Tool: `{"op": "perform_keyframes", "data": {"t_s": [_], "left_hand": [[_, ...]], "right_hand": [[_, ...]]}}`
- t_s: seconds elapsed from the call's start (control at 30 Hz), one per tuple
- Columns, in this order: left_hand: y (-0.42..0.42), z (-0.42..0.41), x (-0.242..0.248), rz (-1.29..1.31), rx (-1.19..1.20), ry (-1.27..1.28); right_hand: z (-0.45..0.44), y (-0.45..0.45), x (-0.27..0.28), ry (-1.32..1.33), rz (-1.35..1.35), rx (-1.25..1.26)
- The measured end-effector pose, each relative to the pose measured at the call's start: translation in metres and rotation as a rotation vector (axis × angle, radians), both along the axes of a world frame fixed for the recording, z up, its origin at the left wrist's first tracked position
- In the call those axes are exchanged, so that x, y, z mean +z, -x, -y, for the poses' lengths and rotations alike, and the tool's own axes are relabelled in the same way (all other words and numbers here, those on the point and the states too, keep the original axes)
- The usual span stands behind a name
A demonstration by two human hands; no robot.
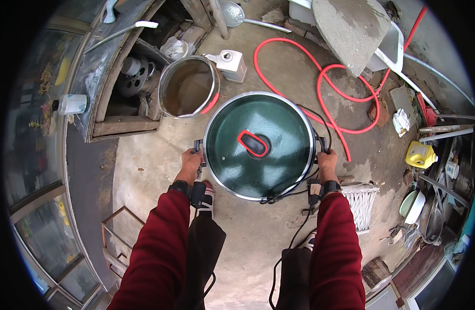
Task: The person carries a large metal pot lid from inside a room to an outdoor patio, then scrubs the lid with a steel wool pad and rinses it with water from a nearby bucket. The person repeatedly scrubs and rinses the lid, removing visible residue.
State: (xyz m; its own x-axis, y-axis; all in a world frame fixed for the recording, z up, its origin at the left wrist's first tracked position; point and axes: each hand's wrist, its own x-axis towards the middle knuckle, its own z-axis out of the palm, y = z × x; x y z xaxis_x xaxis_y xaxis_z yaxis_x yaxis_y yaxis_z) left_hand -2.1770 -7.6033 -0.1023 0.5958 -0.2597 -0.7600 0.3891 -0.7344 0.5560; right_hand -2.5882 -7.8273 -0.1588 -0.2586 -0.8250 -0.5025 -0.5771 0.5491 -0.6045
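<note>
Between my arms is a large round pan with a dark green glass lid (229, 166), its rim ringed in shiny metal. A black lid knob with a red border (253, 143) sits at the middle of the glass. My left hand (191, 162) grips the black handle on the pan's left side. On the opposite side my right hand (326, 162) is closed around the other handle. A black power cord (276, 198) hangs by the near rim and loops around the right side. Whether the pan rests on the floor or is lifted, I cannot tell.
Beyond the pan lie a bucket of brownish water (189, 87), a white plastic jug (232, 66) and a coiled red hose (320, 77). A woven stool (359, 203) stands at right, near a yellow jug (420, 154). At left are a wooden cabinet (125, 128) and a metal frame (121, 228).
</note>
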Motion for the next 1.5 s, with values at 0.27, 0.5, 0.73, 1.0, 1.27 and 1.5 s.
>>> {"op": "perform_keyframes", "data": {"t_s": [0.27,0.5,0.73,1.0,1.27,1.5], "left_hand": [[0.019,0.04,-0.026,-0.009,-0.047,0.02],[0.036,0.059,-0.039,-0.028,-0.057,0.039],[0.061,0.062,-0.031,-0.066,-0.081,0.014],[0.07,0.039,-0.008,0.124,-0.123,-0.046],[0.127,-0.065,0.1,-0.08,0.073,-0.02],[0.189,-0.124,0.128,-0.231,0.048,-0.008]], "right_hand": [[0.024,0.029,-0.019,-0.011,-0.015,-0.073],[0.04,0.055,-0.034,-0.024,-0.015,-0.084],[0.045,0.071,-0.02,-0.051,-0.007,-0.037],[0.04,0.158,0.084,0.328,-0.362,0.668],[0.024,0.224,0.127,-0.155,-0.723,1.357],[-0.005,0.227,0.179,-0.342,-0.28,1.347]]}}
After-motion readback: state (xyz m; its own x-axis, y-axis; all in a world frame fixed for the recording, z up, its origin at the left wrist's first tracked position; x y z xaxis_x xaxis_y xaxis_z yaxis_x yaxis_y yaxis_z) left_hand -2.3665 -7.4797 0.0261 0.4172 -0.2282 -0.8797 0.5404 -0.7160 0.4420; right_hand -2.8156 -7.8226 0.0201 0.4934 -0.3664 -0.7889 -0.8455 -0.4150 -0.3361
